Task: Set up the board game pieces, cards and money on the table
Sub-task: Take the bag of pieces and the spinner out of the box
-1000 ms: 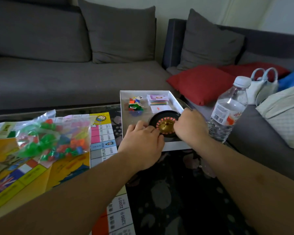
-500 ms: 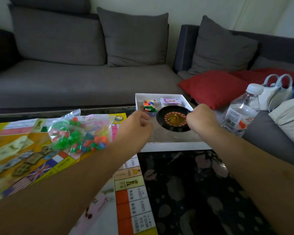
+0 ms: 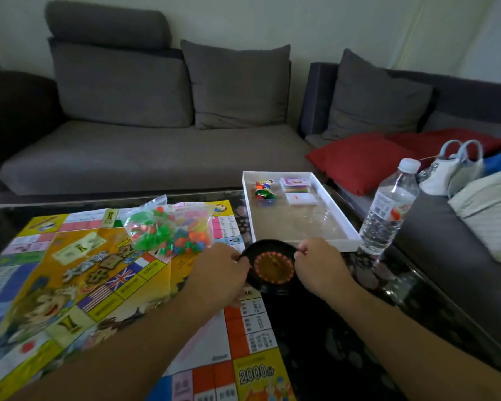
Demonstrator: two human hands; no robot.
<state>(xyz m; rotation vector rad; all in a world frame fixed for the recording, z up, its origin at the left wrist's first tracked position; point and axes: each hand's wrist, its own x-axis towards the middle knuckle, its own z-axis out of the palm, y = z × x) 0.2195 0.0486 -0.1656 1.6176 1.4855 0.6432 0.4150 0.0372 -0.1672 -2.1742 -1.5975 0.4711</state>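
Observation:
A black roulette wheel (image 3: 273, 266) with a red and gold centre hangs just above the table, in front of the white box (image 3: 350, 227). My left hand (image 3: 220, 270) grips its left rim and my right hand (image 3: 320, 266) grips its right rim. The colourful game board (image 3: 70, 285) lies unfolded on the left. A clear bag of green, red and orange plastic pieces (image 3: 168, 230) rests on the board's far side. Inside the box, at its far end, lie small coloured pawns (image 3: 263, 190) and stacks of cards and money (image 3: 297, 189).
A plastic water bottle (image 3: 391, 209) stands right of the box near the table's right edge. Grey sofas run along the far and right sides, with red cushions (image 3: 359, 162), a white handbag (image 3: 451, 169) and folded cloth (image 3: 492, 209) on the right one. The dark tabletop (image 3: 344, 342) shows between my arms.
Both hands lifted the roulette wheel out of the white box and brought it toward me, to the board's right edge. The camera view has tilted up and widened.

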